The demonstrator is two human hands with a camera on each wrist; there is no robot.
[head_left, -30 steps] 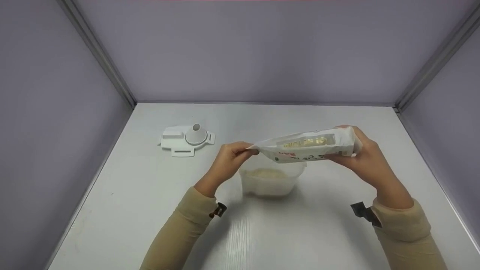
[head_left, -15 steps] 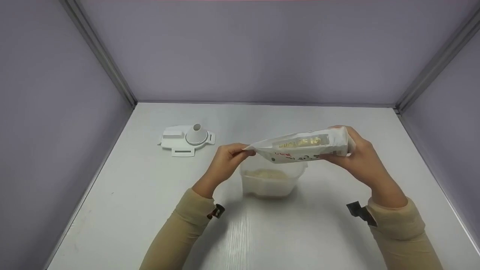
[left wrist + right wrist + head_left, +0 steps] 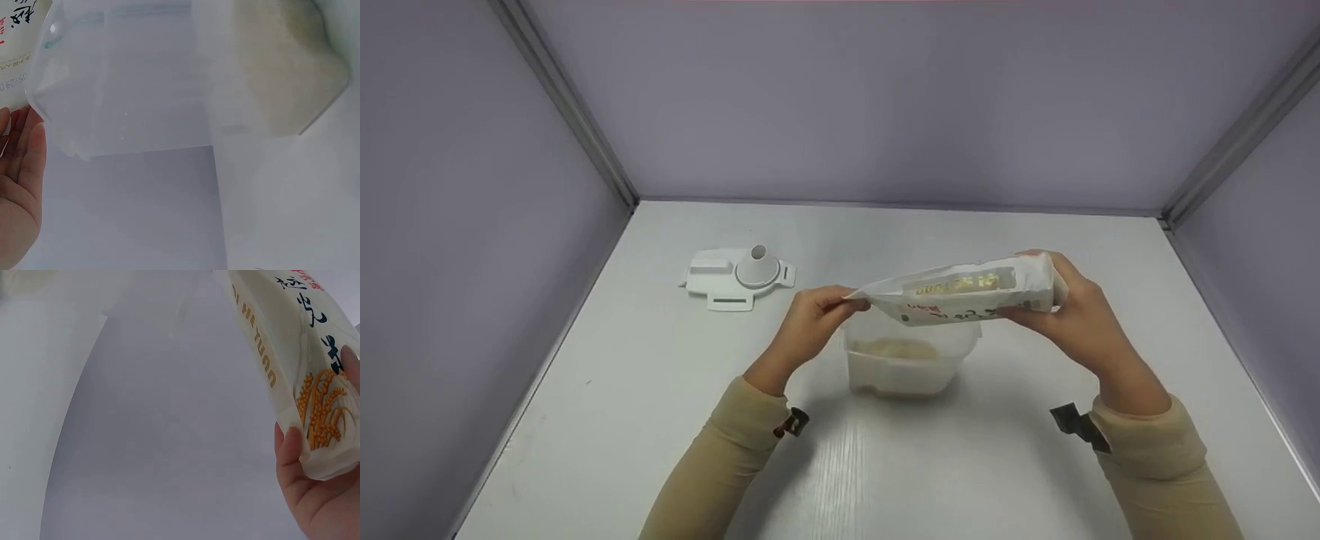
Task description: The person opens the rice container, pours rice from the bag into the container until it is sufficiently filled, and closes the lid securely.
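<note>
A white rice bag, printed with dark characters and golden ears of grain, lies nearly level in the air above a translucent plastic container. At the bag's narrow left end, my left hand pinches the edge. My right hand grips the wide right end; in the right wrist view, its fingers and thumb curl round the bag's base. Pale rice covers the container's bottom in the left wrist view. Whether grains are falling from the bag cannot be made out.
On the white table, a white plastic lid-like part with a round spout lies to the left behind my left hand. Grey-purple panels enclose the table at the back and both sides.
The bag and both hands have shifted slightly left, my right hand most. The container and the lid-like part appear a little further right, as the head view has turned slightly.
</note>
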